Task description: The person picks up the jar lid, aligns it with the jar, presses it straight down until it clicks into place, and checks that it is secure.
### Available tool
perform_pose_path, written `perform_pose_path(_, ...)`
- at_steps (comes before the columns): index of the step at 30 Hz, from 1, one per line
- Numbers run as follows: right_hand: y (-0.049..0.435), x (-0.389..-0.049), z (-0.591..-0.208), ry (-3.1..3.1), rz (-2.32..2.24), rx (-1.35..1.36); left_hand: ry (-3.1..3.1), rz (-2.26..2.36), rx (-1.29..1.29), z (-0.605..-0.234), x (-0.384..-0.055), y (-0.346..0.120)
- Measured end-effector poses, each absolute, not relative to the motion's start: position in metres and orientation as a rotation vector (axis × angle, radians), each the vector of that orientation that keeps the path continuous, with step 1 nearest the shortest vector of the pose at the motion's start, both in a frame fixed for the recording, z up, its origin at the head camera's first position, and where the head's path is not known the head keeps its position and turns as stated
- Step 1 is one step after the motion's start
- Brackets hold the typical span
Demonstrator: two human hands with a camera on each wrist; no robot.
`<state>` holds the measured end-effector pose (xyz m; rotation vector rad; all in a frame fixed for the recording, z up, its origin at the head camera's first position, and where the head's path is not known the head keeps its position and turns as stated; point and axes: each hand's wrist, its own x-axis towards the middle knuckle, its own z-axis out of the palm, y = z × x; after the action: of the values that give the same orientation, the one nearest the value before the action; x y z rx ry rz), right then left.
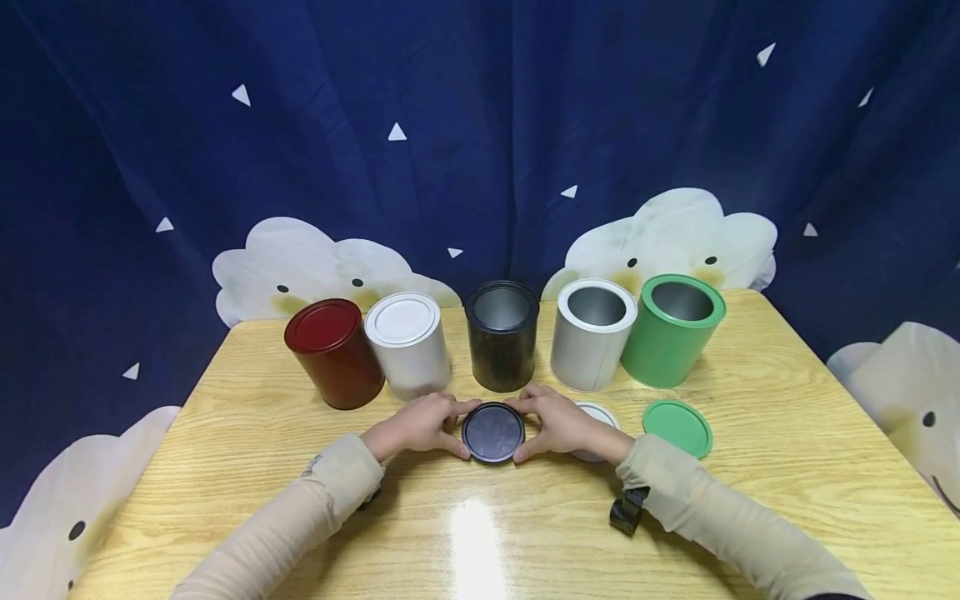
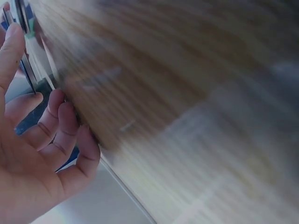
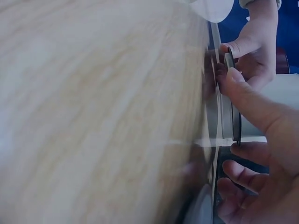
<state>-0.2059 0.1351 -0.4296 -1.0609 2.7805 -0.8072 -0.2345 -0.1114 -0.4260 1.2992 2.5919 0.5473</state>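
A: From the head view, where was the black lid (image 1: 492,432)?

B: Near the tabletop's (image 1: 247,400) middle, with the open black can (image 1: 502,360) at its 12 o'clock.

A: And each grip?

B: The left hand (image 1: 422,422) pinched the rim from 9 o'clock, thumb and forefinger; the right hand (image 1: 561,421) did likewise from 3.

A: Other cans?

B: A lidded dark red can (image 1: 341,368) stood towards 10 o'clock, a lidded white can (image 1: 414,360) just beside it. An open white can (image 1: 588,354) and an open green can (image 1: 666,350) were towards 2.

A: Loose lids?

B: A white lid (image 1: 597,412), partly hidden by the right arm, and a green lid (image 1: 678,428), both towards 3.

A: The left wrist view?

B: The black lid showed edge-on towards 10 o'clock, at the thumb.

A: The right?

B: Edge-on again, towards 3, between thumb and forefinger. Whether it touched the tabletop, I couldn't tell.
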Motion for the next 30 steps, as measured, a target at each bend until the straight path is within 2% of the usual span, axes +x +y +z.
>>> perform_pose_path(14,0.139,-0.206,-0.427,2.742,-0.88,-1.11,2.56,0.669,1.331,-0.422,-0.233,-0.114)
perform_pose_path(25,0.141,-0.203,-0.42,2.724,-0.942,-1.103,2.55,0.835,1.53,-0.421,-0.232,-0.118)
perform_pose_path(30,0.142,-0.203,-0.417,2.725,-0.956,-1.132,2.551,0.86,1.49,-0.418,-0.232,-0.118)
